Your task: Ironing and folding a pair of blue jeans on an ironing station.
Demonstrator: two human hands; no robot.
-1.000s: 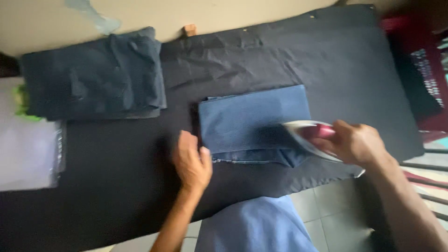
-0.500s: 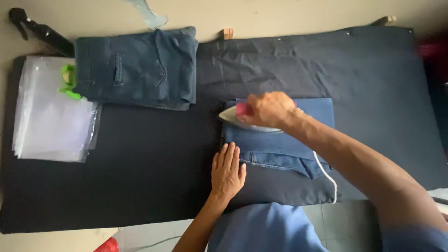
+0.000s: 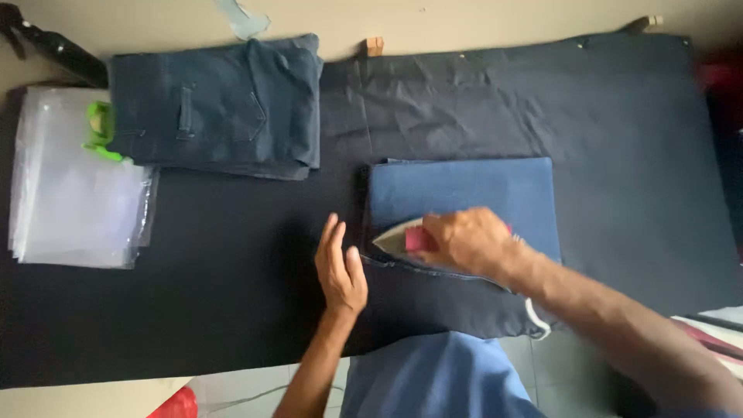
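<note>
The right hand is clenched around the iron on the folded jeans, mid-table right of the stack, thick, limp denim best steadied at its edge, where the left hand rests flat.

Head camera looks straight down, close, over the black table.

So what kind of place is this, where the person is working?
Probably a clothes-pressing or garment-packing spot. The right hand pushes an iron over folded jeans on a black padded table, with another folded stack and clear plastic bags nearby.
</note>
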